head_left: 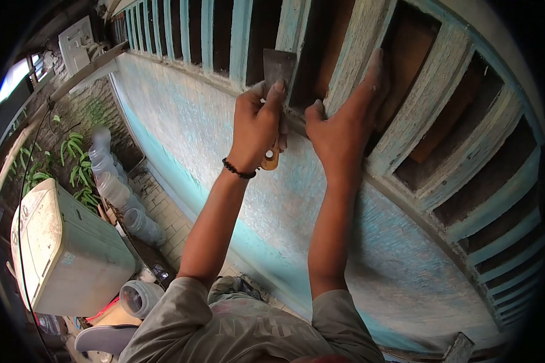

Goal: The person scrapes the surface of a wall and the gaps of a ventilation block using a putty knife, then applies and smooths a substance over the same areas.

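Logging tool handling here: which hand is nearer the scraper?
Left. The left hand grips the scraper by its handle, blade pointing up. The right hand lies just right of it, fingers pressed on a painted slat, apparently not touching the tool.

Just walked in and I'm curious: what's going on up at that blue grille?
A person holds a scraper in the left hand, its blade set against a worn blue slat of the grille. The right hand rests on the next slat. Paint on the slats looks patchy.
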`<state>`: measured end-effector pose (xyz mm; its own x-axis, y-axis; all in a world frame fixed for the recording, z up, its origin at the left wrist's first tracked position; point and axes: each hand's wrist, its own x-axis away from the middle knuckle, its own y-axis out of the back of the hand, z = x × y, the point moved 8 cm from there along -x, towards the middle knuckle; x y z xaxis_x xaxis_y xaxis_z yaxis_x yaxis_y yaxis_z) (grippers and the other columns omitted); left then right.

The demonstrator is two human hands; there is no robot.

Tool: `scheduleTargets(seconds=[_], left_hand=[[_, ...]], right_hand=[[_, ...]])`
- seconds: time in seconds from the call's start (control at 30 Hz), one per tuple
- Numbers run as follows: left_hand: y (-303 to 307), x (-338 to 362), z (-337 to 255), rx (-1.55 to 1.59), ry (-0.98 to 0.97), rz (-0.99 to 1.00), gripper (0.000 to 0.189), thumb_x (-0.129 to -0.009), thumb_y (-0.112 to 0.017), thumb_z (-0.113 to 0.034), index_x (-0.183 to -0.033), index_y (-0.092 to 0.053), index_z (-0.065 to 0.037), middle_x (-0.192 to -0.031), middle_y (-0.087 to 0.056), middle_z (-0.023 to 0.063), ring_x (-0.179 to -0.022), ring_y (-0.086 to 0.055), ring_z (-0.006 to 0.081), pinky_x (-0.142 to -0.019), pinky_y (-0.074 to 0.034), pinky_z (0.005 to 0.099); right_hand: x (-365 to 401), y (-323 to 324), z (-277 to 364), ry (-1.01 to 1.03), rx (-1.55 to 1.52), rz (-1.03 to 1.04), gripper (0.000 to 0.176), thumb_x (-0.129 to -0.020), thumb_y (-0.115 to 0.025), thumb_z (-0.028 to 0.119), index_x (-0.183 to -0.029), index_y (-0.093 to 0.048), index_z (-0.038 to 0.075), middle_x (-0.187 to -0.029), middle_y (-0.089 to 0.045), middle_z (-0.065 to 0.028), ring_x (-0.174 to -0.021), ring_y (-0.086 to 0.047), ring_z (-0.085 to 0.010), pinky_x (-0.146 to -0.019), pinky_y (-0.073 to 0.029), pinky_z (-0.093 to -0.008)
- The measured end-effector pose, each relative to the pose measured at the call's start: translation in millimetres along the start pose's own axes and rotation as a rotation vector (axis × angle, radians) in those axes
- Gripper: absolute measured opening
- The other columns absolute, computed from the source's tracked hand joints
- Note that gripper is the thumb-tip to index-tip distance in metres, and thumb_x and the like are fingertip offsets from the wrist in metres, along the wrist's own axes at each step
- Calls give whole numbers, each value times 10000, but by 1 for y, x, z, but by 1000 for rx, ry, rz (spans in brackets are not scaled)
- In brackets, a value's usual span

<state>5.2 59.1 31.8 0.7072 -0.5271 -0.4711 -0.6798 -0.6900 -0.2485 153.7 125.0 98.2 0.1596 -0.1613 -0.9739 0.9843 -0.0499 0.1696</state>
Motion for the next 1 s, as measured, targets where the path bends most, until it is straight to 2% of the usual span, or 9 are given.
scheduleTargets(seconds=[0.17, 0.37, 0.47, 0.57, 0.67, 0.8, 0.9, 1.0], left_hand=[[-10, -28, -45, -32, -146, 51, 330, -1121, -590, -331, -942, -609, -54, -550, -572, 30, -384, -553, 131, -352, -375, 267], [-1, -4, -2, -15, -35, 18, 345, -1120, -588, -340, -937, -607, -48, -545, -554, 24, -387, -551, 124, -354, -377, 259], [-5, -18, -29, -44, -115, 24, 360, -1126, -564, -295, -942, -636, 6, -554, -584, 41, -384, -544, 130, -371, -396, 287], [-13, -38, -63, -30, -212, 61, 352, -1123, -572, -287, -936, -639, 4, -550, -581, 41, -386, -544, 133, -371, -390, 294], [-9, -35, -55, -40, -209, 43, 345, -1124, -574, -285, -937, -635, -2, -547, -578, 42, -387, -544, 135, -373, -386, 298], [-2, -5, -14, 33, -47, 53, 354, -1123, -578, -290, -903, -621, -16, -559, -578, 31, -396, -546, 124, -377, -387, 300], [-1, -20, -23, -20, -140, 31, 358, -1123, -569, -292, -905, -616, -13, -565, -580, 37, -394, -545, 129, -380, -394, 302], [-12, -46, -64, -39, -220, 94, 376, -1124, -558, -306, -888, -607, -17, -567, -581, 45, -400, -551, 134, -385, -405, 304]], right_hand=[[-1, 0, 0, 6, 16, 13, 1179, -730, -767, -88, -1707, -124, 66, -1679, -231, -322, -1534, -326, -546, -1233, -393, -611], [0, -1, 1, -7, 41, 14, 1179, -716, -761, -91, -1700, -127, 44, -1680, -231, -325, -1540, -309, -547, -1249, -358, -619], [1, -3, -3, 8, 13, -18, 1138, -708, -753, -20, -1687, -175, 25, -1649, -330, -290, -1539, -334, -493, -1271, -326, -565], [1, -2, -2, -35, 45, 12, 1145, -713, -750, -21, -1689, -155, 22, -1645, -326, -298, -1548, -320, -495, -1278, -313, -576], [0, -2, 2, -6, 59, 26, 1152, -737, -749, -68, -1700, -126, 40, -1671, -232, -334, -1536, -306, -543, -1256, -343, -615], [1, -3, 2, -34, 33, 42, 1145, -747, -740, -62, -1702, -116, 42, -1656, -239, -342, -1537, -296, -548, -1256, -336, -617], [0, -3, 3, -24, 63, 45, 1138, -753, -731, -55, -1701, -111, 42, -1648, -244, -345, -1531, -302, -552, -1250, -342, -618], [0, -4, 2, -46, 79, 49, 1149, -734, -740, -36, -1697, -117, 33, -1644, -272, -333, -1533, -311, -536, -1258, -329, -603]])
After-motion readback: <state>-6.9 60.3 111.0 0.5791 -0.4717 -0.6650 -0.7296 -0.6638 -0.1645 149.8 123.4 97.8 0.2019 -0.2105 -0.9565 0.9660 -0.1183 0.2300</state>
